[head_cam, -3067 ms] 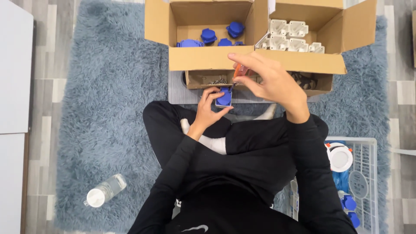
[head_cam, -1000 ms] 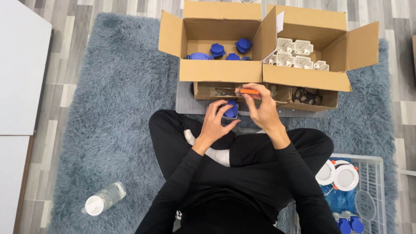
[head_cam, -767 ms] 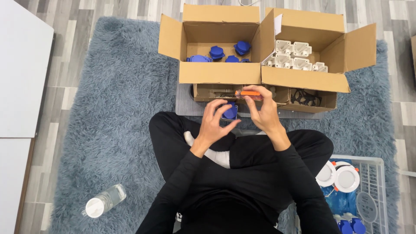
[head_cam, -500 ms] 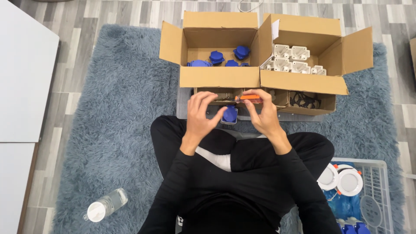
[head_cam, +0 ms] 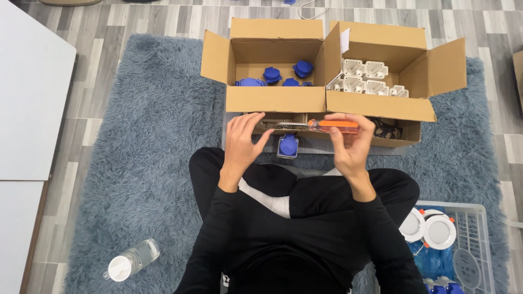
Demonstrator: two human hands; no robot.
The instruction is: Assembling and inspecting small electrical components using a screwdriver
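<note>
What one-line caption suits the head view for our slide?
Seated person's right hand holds an orange-handled screwdriver, left hand at its tip, above a blue socket.

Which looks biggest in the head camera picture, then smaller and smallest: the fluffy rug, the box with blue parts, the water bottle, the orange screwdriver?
1. Fluffy grey rug, by far.
2. Box with blue parts.
3 and 4. Water bottle and orange screwdriver in the right hand: they look about equally long, so no firm ranking, though the bottle is thicker.

The white wire basket point(head_cam: 479, 218) is cut off by the lower edge. The low box point(head_cam: 403, 139) lies mostly hidden behind cardboard flaps; its dark contents stay indistinct.
</note>
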